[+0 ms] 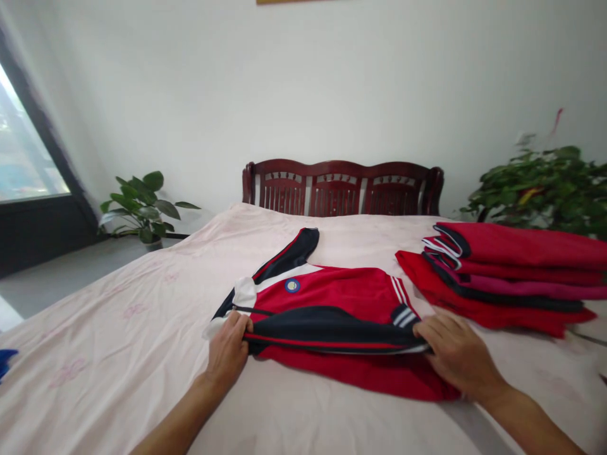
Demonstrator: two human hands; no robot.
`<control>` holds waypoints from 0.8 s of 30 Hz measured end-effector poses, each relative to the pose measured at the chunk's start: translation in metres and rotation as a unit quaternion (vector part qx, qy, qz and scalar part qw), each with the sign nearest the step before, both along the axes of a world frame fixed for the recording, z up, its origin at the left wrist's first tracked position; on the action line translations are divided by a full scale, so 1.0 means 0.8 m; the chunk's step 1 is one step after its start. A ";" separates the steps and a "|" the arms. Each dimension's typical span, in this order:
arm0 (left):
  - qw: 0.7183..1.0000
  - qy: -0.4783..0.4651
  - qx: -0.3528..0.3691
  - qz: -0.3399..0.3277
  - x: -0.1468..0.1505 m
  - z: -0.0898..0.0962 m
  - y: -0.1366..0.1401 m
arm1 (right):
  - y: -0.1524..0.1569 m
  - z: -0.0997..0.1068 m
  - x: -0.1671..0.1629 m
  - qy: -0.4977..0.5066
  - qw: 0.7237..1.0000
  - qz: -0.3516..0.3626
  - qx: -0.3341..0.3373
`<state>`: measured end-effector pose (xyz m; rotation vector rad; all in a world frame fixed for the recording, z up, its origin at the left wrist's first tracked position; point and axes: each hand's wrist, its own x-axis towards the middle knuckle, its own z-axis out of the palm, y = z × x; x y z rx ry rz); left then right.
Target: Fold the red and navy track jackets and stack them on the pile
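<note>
A red, navy and white jacket [332,291] lies across the pink bed sheet, its white collar to the left and its striped hem to the right. One navy sleeve [290,253] stretches away toward the headboard. The near sleeve [327,325], navy with a red stripe, is laid back over the jacket's front. My left hand [231,344] is closed on this sleeve's shoulder end beside the collar. At the cuff end, my right hand [458,354] grips the sleeve near the hem. A round blue badge [293,285] shows on the chest.
A stack of folded red and dark clothes [512,278] sits on the bed at the right. Behind the bed stands a dark red wooden headboard [336,186]. Potted plants [145,205] flank it. A blue item [6,361] is at the left edge.
</note>
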<state>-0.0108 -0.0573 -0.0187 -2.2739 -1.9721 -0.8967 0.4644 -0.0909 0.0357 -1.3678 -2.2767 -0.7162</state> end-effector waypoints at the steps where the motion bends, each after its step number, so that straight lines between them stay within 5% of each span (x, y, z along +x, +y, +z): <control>1: 1.000 -0.002 -0.014 0.001 -0.001 0.000 -0.001 | -0.012 -0.016 0.006 -0.018 1.000 0.004 -0.012; 4: 0.999 -0.014 -0.034 0.011 -0.003 0.001 -0.001 | -0.026 -0.038 0.020 -0.039 0.999 -0.030 -0.004; 10: 0.999 -0.024 -0.033 0.035 -0.017 -0.002 -0.007 | -0.036 -0.019 0.018 0.001 0.991 -0.116 0.073; 14: 0.997 -0.031 -0.053 -0.036 -0.035 -0.007 -0.016 | -0.059 -0.051 0.013 -0.017 0.999 -0.025 -0.020; 18: 0.983 -0.066 -0.110 -0.132 -0.051 0.002 -0.020 | -0.071 -0.080 0.023 0.024 0.998 -0.025 -0.060; 24: 0.946 -0.208 -0.144 -0.203 -0.083 0.019 -0.021 | -0.056 -0.060 0.053 0.101 0.982 -0.051 -0.149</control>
